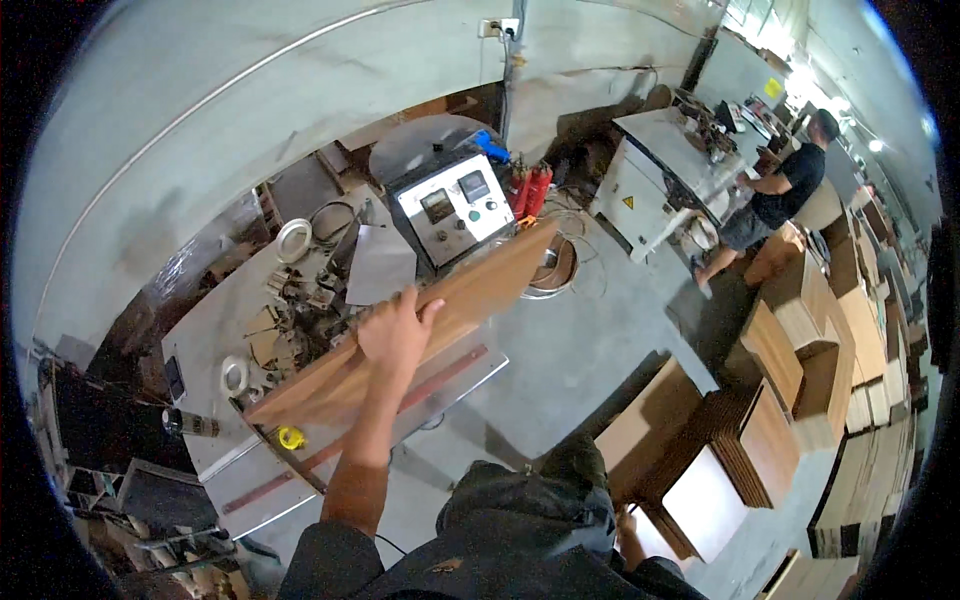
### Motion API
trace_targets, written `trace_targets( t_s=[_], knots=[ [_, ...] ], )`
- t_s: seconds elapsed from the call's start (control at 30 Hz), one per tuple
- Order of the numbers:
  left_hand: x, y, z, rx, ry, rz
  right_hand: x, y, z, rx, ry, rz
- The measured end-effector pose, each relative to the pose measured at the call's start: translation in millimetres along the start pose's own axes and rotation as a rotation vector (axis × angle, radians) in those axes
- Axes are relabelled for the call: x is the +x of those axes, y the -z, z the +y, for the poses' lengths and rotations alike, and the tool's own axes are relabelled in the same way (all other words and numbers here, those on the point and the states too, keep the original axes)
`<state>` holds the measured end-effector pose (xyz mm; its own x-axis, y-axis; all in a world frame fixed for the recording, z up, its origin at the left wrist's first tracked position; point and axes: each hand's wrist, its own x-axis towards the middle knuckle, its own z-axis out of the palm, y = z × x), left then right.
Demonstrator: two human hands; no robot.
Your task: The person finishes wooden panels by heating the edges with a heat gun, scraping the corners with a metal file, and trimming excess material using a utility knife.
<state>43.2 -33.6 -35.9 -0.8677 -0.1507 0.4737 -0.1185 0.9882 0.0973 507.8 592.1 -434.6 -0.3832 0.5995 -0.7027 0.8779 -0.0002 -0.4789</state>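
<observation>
Left hand clamped on long brown wooden board; right hand, grip indeterminable. Advise steadying board over flat grey table.

Control box beside red cylinders, white cabinet

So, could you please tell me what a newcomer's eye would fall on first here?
Probably the long board, slanting over the bench in the left hand. Then perhaps the red cylinders just right of the control box, and the stacked panels at lower right.
</observation>
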Motion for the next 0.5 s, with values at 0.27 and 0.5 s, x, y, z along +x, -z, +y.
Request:
trace_targets(
  t_s=[0.27,0.5],
  knots=[
    [-10.2,9.6,10.4,0.010,-0.022,0.057,-22.8,-49.4,-69.5,0.082,0.014,-0.177],
    [3.1,-6.1,18.9,-0.027,-0.011,0.050,119.2,-20.0,-89.8,0.545,0.084,-0.410]
  ],
)
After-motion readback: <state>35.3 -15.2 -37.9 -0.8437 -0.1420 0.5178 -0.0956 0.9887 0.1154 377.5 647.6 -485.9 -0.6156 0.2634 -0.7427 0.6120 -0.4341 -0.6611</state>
